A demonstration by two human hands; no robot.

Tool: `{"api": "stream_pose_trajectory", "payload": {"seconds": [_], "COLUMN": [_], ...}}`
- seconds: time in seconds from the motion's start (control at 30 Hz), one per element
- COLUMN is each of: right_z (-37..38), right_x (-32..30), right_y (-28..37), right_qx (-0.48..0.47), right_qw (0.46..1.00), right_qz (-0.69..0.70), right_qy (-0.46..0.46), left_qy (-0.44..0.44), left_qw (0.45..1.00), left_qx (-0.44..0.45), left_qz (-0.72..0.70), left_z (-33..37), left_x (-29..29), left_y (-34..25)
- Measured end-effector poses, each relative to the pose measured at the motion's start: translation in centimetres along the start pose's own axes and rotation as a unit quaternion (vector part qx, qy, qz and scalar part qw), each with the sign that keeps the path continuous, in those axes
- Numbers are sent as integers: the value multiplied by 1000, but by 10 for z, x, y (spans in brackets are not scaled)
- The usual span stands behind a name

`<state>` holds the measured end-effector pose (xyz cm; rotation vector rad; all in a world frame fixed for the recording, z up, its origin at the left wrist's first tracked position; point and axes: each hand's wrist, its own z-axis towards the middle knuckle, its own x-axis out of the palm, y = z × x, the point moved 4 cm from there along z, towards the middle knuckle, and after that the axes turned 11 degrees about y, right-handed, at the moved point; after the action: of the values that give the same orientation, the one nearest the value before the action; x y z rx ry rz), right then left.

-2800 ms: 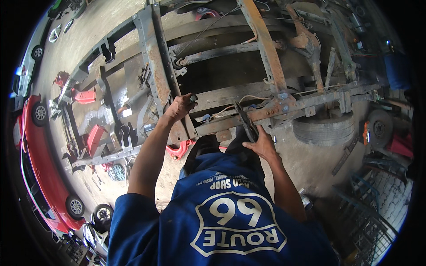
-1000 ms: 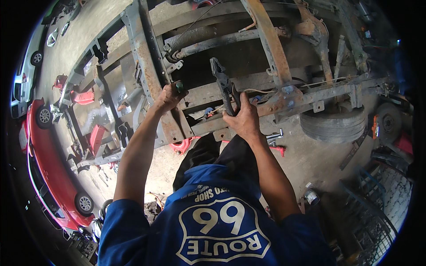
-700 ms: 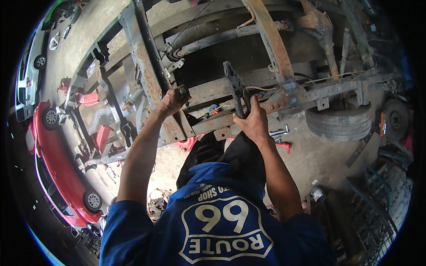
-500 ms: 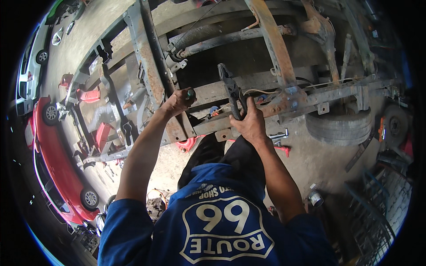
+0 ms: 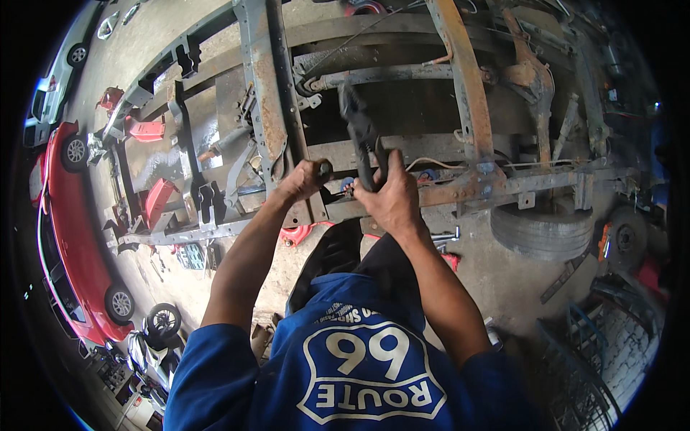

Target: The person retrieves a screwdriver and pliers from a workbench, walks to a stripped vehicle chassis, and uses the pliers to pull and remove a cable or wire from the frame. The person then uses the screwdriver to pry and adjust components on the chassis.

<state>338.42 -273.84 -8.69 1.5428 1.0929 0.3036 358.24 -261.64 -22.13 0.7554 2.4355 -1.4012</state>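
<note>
My right hand (image 5: pixel 394 200) is closed around the handles of dark pliers (image 5: pixel 359 129). Their head points up and away over the gap in a rusty vehicle frame (image 5: pixel 266 108), slightly smeared by motion. Just left of it, my left hand (image 5: pixel 302 181) forms a fist around a short dark tool handle (image 5: pixel 325 169), of which only the round end shows. The rest of that tool is hidden by my fingers. Both hands are above the near side rail (image 5: pixel 445 192) of the frame, and a small space separates them.
A tire (image 5: pixel 543 233) lies beneath the rail at the right. Red metal parts (image 5: pixel 159 201) sit among the frame members at the left. Beyond them stands a red car (image 5: pixel 79 237). Metal racks (image 5: pixel 582 359) are at the lower right, and a motorcycle (image 5: pixel 151 352) at the lower left.
My right hand has come closer to my left hand, bringing the pliers along with it. The whole view has shifted a little, so the frame appears farther right.
</note>
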Motion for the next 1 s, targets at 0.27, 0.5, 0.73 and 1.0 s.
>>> {"api": "stream_pose_trajectory", "payload": {"seconds": [0.27,0.5,0.73,1.0], "right_z": [-5,-40,-42,-26], "right_x": [-58,-59,-82,-76], "right_y": [-5,-67,-81,-66], "right_qx": [63,151,94,91], "right_qw": [993,985,991,993], "right_qz": [18,69,57,63], "right_qy": [-95,-55,-78,-31], "left_qy": [-58,-18,-3,53], "left_qw": [996,995,993,997], "left_qx": [-70,-96,-117,-44], "left_qz": [-2,34,36,42], "left_z": [18,31,41,50], "left_x": [-77,-47,-46,-44], "left_y": [-78,-58,-67,-53]}}
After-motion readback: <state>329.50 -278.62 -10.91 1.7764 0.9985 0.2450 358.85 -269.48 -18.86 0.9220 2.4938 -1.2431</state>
